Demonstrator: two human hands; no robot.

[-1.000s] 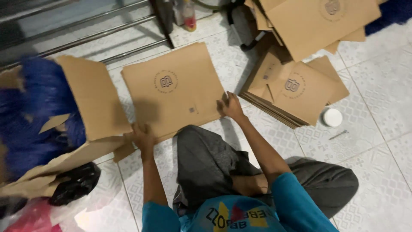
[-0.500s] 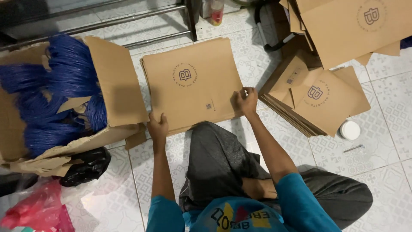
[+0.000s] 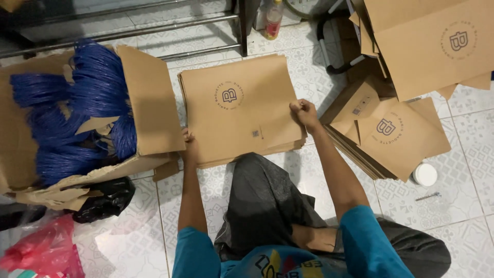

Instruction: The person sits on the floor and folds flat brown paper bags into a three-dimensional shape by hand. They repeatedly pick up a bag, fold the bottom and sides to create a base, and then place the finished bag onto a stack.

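Gripping both side edges, left hand (image 3: 189,144) and right hand (image 3: 304,111) hold the stack of flat cardboard sheets (image 3: 239,110) on the tiled floor (image 3: 463,206), frame centre, beside a box of blue cord (image 3: 77,113).

A: How is the light?

B: Even and fairly bright, coming from above. The pale patterned floor tiles (image 3: 478,134) are well lit, with a slight sheen at the lower left beside the red plastic bag (image 3: 43,249).

A: Shadows?

B: Soft ones. The flat brown cardboard stack (image 3: 239,110) throws a thin dark band along its near edge, and the top left corner under the metal rails (image 3: 128,33) is dim.

A: Sharpness?

B: Mostly crisp; the bundles of blue cord (image 3: 67,118) look a little smeared, and the frame's edges bend slightly outward.
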